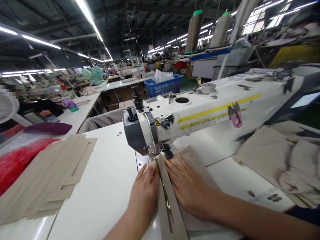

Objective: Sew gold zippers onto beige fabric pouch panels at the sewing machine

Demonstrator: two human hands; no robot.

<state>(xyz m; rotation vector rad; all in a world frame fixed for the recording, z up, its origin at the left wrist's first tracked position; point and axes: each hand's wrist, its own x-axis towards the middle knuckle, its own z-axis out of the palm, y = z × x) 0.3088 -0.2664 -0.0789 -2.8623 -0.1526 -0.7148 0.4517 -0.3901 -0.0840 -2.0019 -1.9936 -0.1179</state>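
A beige fabric strip (163,230) with a gold-toothed zipper (163,184) runs under the presser foot of a white sewing machine (137,135). The zipper's metal pull (168,206) lies partway down the strip. My left hand (145,188) is at the strip's left edge, close to the needle, its bent fingers gripping that edge; the thumb is partly hidden. Flat on the right side, my right hand (186,183) has its fingers stretched toward the presser foot. Beneath it spreads a wider beige fabric panel (193,158).
Stacked beige pieces with slots (57,170) lie at left, beside a red plastic bag (22,160). Folded beige fabric (265,156) is piled at right. Pink-handled thread snips (235,116) sit on the machine arm. Behind stand a blue basket (163,87) and thread cones (193,31).
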